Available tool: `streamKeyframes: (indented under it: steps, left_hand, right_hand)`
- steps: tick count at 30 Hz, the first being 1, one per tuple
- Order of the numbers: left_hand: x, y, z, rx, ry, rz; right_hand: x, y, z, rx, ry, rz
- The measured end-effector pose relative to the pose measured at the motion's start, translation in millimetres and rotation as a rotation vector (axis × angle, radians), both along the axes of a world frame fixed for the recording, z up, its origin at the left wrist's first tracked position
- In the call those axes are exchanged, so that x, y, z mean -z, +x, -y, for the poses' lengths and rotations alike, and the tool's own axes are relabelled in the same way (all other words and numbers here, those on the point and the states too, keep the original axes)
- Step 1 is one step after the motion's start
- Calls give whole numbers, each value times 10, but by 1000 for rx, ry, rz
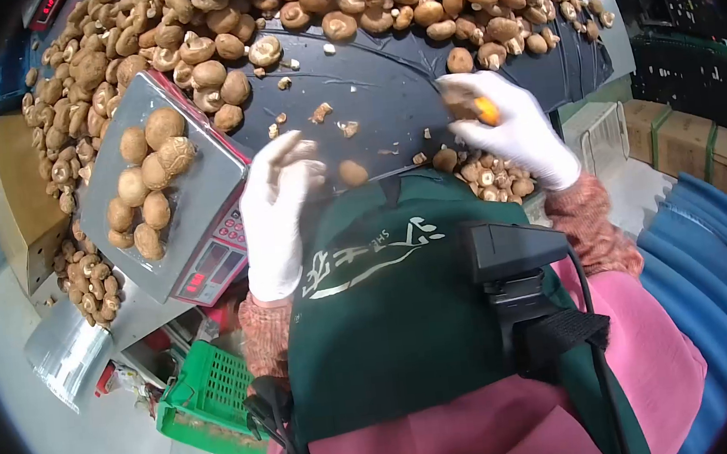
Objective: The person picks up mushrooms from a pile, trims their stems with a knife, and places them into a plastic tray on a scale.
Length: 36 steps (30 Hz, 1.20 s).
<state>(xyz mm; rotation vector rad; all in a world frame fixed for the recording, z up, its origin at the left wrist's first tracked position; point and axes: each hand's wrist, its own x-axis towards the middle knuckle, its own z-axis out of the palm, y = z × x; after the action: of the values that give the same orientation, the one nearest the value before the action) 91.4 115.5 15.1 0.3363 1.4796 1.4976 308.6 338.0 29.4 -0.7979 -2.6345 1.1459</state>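
The right hand (516,129), in a white glove, pinches a brown round-capped mushroom (459,104) together with a small orange tool (487,111) above the dark plastic-covered table (384,76). The work looks like trimming before weighing. The white-gloved left hand (278,204) hovers empty with fingers loosely spread, just beside a loose brown mushroom (353,173) and near the tilted grey metal scale pan (203,194), where a small pile of brown mushrooms (148,173) sits. Moving the held mushroom to the pan would call for a reach across the left hand and a gentle release.
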Motion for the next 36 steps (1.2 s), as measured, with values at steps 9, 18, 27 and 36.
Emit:
streamKeyframes:
  steps: [9, 18, 27, 36]
  left_hand:
    - [475, 86, -1, 262, -268, -421]
    - [1016, 335, -94, 635, -222, -1060]
    - [646, 230, -279, 279, 118, 273]
    - [538, 209, -370, 92, 210, 602]
  right_hand:
    - [474, 755, 161, 202, 110, 399]
    - [1126, 638, 608, 321, -150, 293]
    - [794, 444, 365, 476, -704, -82]
    - [554, -6, 330, 279, -825, -98]
